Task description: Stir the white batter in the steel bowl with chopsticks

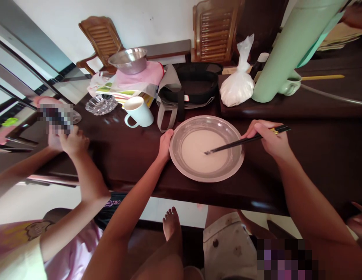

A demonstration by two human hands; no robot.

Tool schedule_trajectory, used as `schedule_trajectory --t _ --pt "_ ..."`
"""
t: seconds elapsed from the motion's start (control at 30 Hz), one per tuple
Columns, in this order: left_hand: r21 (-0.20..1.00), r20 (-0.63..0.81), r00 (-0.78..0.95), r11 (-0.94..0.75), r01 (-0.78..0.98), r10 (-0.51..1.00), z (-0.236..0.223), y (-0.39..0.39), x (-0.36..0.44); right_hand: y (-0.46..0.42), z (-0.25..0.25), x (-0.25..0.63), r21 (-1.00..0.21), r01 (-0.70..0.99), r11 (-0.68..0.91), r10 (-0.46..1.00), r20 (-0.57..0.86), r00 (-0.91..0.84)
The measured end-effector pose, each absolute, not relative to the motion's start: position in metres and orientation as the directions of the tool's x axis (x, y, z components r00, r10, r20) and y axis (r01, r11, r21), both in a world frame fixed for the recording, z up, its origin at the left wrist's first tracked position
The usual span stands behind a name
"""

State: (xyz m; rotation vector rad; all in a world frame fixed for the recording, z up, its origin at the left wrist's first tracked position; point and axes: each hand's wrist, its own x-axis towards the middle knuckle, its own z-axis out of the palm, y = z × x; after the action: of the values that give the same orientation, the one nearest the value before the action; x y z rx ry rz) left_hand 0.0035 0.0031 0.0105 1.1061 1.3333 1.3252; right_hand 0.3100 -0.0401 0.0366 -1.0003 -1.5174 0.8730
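A wide metal bowl stands on the dark table, part-filled with a milky white liquid. At its left rim, my left hand grips the side, thumb up by the edge; the other fingers are mostly hidden. My right hand is closed around a pair of black chopsticks with gold bands near the top. The chopsticks slant down across the bowl's right rim, and their whitish tips are at the liquid's surface near the middle.
Behind the bowl are a white mug, a glass ashtray, a grey-black bag, a tied bag of white powder and a tall green flask. Another metal bowl sits on pink cloth. At left, another person's hands hold a blurred object.
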Motion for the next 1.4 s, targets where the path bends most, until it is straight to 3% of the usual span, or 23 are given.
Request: schedule_trajectory --t 0.13,0.23,0.33,0.4,0.5,0.6,0.67,0.77,0.87,0.97,1.03,1.13,1.23,1.4 --pt "0.999 -0.029 -0.179 0.026 -0.02 0.983 0.01 0.003 0.0035 -0.0406 0.0372 0.3083 -0.914 0.201 0.351 0.92 0.298 -0.254" --pt "0.999 -0.036 -0.176 0.03 -0.037 0.984 0.01 0.0032 0.0039 -0.0401 0.038 0.3108 -0.889 0.264 0.374 0.924 0.332 -0.19" --pt "0.999 -0.035 -0.17 0.029 -0.035 0.985 0.0102 0.0029 0.0041 -0.0397 0.0377 0.315 -0.91 0.156 0.384 0.923 0.37 -0.109" --pt "0.999 -0.034 -0.174 0.029 -0.032 0.984 0.0106 0.0025 0.004 -0.0401 0.0371 0.3143 -0.924 0.107 0.366 0.924 0.347 -0.163" --pt "0.999 -0.042 -0.182 0.037 -0.033 0.982 0.0113 0.0024 0.0039 -0.0408 0.0367 0.3095 -0.915 0.198 0.353 0.919 0.299 -0.257" --pt "0.998 -0.047 -0.178 0.04 -0.045 0.983 0.0113 0.0028 0.0038 -0.0404 0.0373 0.309 -0.883 0.286 0.372 0.927 0.336 -0.169" --pt "0.998 -0.05 -0.173 0.042 -0.053 0.984 0.0105 0.0031 0.0035 -0.0402 0.0378 0.3113 -0.895 0.254 0.367 0.93 0.353 -0.099" --pt "0.998 -0.045 -0.168 0.036 -0.059 0.985 0.0083 0.0034 0.0028 -0.0405 0.0381 0.3126 -0.927 0.154 0.343 0.934 0.319 -0.16" --pt "0.998 -0.032 -0.16 0.021 -0.067 0.987 0.0062 0.0036 0.0019 -0.0404 0.0377 0.3103 -0.918 0.193 0.346 0.922 0.294 -0.253" --pt "0.997 -0.016 -0.145 0.006 -0.073 0.989 0.0052 0.0036 0.0013 -0.0392 0.0369 0.3114 -0.891 0.269 0.367 0.929 0.332 -0.165" --pt "0.997 -0.01 -0.144 0.0 -0.073 0.99 0.0054 0.0034 0.0012 -0.0386 0.0362 0.3139 -0.902 0.229 0.366 0.93 0.353 -0.097" --pt "0.997 -0.028 -0.149 0.017 -0.079 0.988 0.0065 0.0027 0.0017 -0.0388 0.036 0.3138 -0.931 0.14 0.338 0.937 0.32 -0.14" --pt "0.996 -0.029 -0.144 0.016 -0.09 0.989 0.0071 0.0025 0.0019 -0.0392 0.0367 0.3097 -0.924 0.201 0.324 0.936 0.283 -0.208" --pt "0.996 -0.019 -0.14 0.006 -0.094 0.99 0.0067 0.003 0.0019 -0.039 0.0372 0.3107 -0.916 0.215 0.34 0.941 0.331 -0.079"
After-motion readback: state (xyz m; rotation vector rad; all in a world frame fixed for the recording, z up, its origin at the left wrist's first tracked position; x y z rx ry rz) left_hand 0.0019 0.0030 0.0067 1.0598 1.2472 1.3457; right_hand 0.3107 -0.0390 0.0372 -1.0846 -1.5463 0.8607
